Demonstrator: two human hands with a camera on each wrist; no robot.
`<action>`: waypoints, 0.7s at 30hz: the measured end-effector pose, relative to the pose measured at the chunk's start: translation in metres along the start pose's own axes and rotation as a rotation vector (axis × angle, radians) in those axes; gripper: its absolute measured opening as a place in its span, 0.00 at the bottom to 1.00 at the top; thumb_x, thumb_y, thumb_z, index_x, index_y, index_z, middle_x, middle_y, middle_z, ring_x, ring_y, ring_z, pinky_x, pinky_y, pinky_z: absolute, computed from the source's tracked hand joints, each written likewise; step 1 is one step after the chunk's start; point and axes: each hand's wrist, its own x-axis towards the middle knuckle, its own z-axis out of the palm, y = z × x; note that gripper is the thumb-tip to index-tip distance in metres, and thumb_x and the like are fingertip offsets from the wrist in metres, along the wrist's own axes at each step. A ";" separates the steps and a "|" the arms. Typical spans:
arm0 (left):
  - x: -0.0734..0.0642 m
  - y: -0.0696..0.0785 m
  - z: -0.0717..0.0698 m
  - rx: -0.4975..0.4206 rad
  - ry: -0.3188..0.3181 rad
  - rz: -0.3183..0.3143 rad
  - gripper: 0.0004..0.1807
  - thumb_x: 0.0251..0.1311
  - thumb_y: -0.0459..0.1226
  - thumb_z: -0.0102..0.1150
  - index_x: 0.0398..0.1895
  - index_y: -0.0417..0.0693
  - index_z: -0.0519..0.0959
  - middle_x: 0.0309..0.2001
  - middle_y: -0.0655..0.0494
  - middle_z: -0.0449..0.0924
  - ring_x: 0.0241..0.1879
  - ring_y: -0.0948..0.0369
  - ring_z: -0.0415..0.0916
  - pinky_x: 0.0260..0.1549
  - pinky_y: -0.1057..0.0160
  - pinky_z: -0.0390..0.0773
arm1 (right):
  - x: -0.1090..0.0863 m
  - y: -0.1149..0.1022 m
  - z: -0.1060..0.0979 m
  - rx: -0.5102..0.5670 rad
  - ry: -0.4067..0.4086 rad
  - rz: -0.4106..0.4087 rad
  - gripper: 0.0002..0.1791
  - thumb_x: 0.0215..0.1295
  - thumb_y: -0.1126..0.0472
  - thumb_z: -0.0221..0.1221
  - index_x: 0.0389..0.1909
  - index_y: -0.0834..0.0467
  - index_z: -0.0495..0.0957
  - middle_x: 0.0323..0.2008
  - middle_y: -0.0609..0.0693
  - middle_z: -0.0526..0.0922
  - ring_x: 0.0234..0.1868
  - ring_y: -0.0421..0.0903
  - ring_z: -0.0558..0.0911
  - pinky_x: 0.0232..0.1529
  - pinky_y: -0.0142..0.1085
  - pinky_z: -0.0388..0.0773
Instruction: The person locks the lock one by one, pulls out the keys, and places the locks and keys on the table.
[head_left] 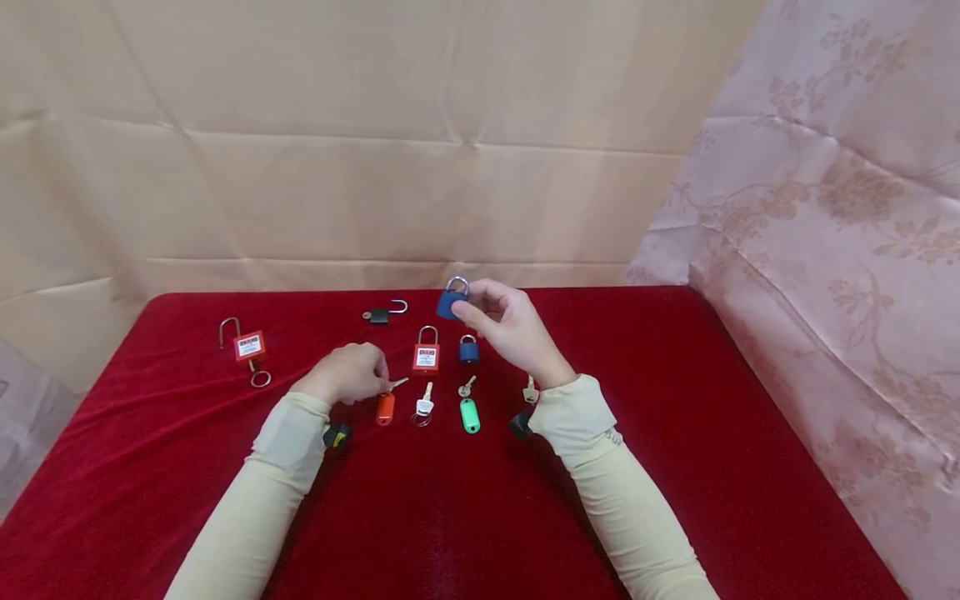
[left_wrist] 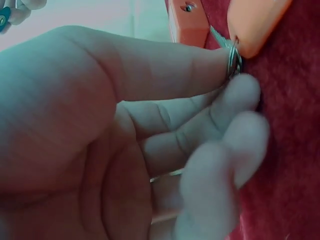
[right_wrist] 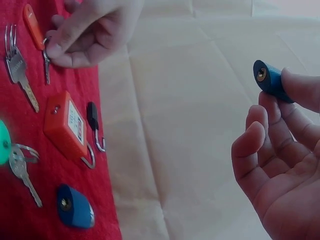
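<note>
My right hand (head_left: 517, 329) holds a blue padlock (head_left: 450, 304) up off the table between thumb and fingers, its shackle upward and closed. In the right wrist view the brass keyhole (right_wrist: 261, 74) in its base faces the camera. My left hand (head_left: 352, 371), low over the cloth, pinches the metal ring (left_wrist: 234, 60) of a small key (head_left: 399, 384) with an orange tag (head_left: 385, 409). A second blue padlock (head_left: 468, 350) stands beside a red padlock (head_left: 426, 357). Nearer me lie a key on rings (head_left: 423, 406) and a key with a green tag (head_left: 469, 415).
On the red cloth (head_left: 435, 517), an open red padlock (head_left: 249, 346) with its key inserted lies far left. An open black padlock (head_left: 379, 316) is at the back. Sleeves partly cover a black-and-yellow object (head_left: 337, 435) and a key (head_left: 530, 392) with a dark tag (head_left: 520, 425).
</note>
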 end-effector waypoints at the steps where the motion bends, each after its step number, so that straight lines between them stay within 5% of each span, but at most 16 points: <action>1: 0.000 0.000 -0.001 0.022 0.003 -0.008 0.07 0.62 0.38 0.65 0.28 0.45 0.84 0.22 0.54 0.77 0.20 0.58 0.72 0.21 0.61 0.74 | 0.001 0.001 0.002 0.001 -0.005 0.012 0.13 0.69 0.61 0.64 0.50 0.62 0.81 0.41 0.53 0.85 0.38 0.50 0.84 0.43 0.46 0.84; 7: -0.005 0.004 -0.004 0.088 -0.021 -0.093 0.13 0.62 0.43 0.64 0.23 0.47 0.82 0.20 0.52 0.77 0.19 0.57 0.73 0.22 0.59 0.73 | 0.012 0.011 0.021 -0.028 -0.091 0.079 0.13 0.69 0.58 0.65 0.49 0.61 0.81 0.35 0.55 0.84 0.31 0.51 0.81 0.34 0.47 0.83; 10: -0.006 0.003 -0.006 0.088 -0.016 -0.096 0.12 0.63 0.44 0.63 0.29 0.46 0.83 0.23 0.52 0.78 0.22 0.56 0.75 0.24 0.58 0.76 | 0.021 0.020 0.033 -0.050 -0.164 0.104 0.13 0.69 0.57 0.65 0.49 0.61 0.81 0.35 0.60 0.83 0.28 0.60 0.79 0.31 0.52 0.81; 14: -0.006 -0.001 -0.009 0.059 0.104 -0.033 0.12 0.65 0.44 0.64 0.39 0.43 0.84 0.28 0.52 0.80 0.28 0.55 0.76 0.31 0.53 0.77 | 0.029 0.032 0.046 -0.102 -0.230 0.150 0.15 0.69 0.54 0.65 0.51 0.59 0.82 0.40 0.59 0.85 0.33 0.64 0.80 0.35 0.53 0.82; 18: -0.008 -0.004 -0.014 -0.005 0.228 0.035 0.14 0.64 0.41 0.65 0.45 0.40 0.83 0.34 0.49 0.83 0.32 0.53 0.77 0.36 0.49 0.79 | 0.037 0.041 0.058 -0.156 -0.237 0.175 0.15 0.69 0.54 0.66 0.49 0.59 0.84 0.38 0.52 0.86 0.35 0.50 0.82 0.37 0.37 0.81; 21: -0.008 -0.005 -0.018 -0.039 0.262 0.059 0.15 0.65 0.40 0.64 0.49 0.38 0.82 0.39 0.46 0.85 0.34 0.53 0.79 0.39 0.48 0.80 | 0.041 0.046 0.065 -0.176 -0.236 0.200 0.13 0.68 0.55 0.66 0.47 0.59 0.85 0.37 0.50 0.86 0.35 0.42 0.80 0.39 0.32 0.78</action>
